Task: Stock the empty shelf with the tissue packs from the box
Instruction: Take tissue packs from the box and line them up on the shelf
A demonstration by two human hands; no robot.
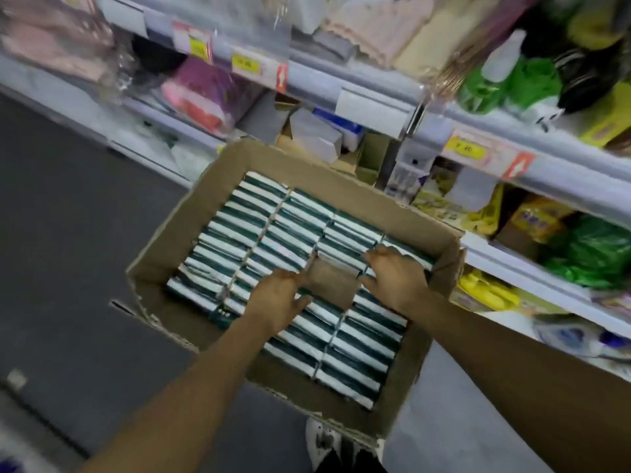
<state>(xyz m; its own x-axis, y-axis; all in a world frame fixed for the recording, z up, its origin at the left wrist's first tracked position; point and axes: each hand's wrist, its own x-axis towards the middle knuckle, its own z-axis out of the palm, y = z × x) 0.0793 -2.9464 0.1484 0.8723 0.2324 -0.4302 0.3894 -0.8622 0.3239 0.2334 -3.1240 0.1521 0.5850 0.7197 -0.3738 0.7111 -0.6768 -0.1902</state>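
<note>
An open cardboard box [170,240] sits on the floor, packed with rows of green-and-white tissue packs [246,227] standing on edge. Near the middle of the box is a small gap [333,279] where the cardboard bottom shows. My left hand [278,298] rests on the packs left of that gap, its fingers curling at the gap's edge. On the right side of the gap, my right hand [394,274] has its fingers hooked over the packs. Neither hand has lifted a pack. The image is blurred.
Store shelves [375,83] run diagonally behind and to the right of the box, holding packaged cloths, green bags, yellow packs and price tags. Dark floor [68,268] lies to the left. A shoe [322,442] shows below the box's near corner.
</note>
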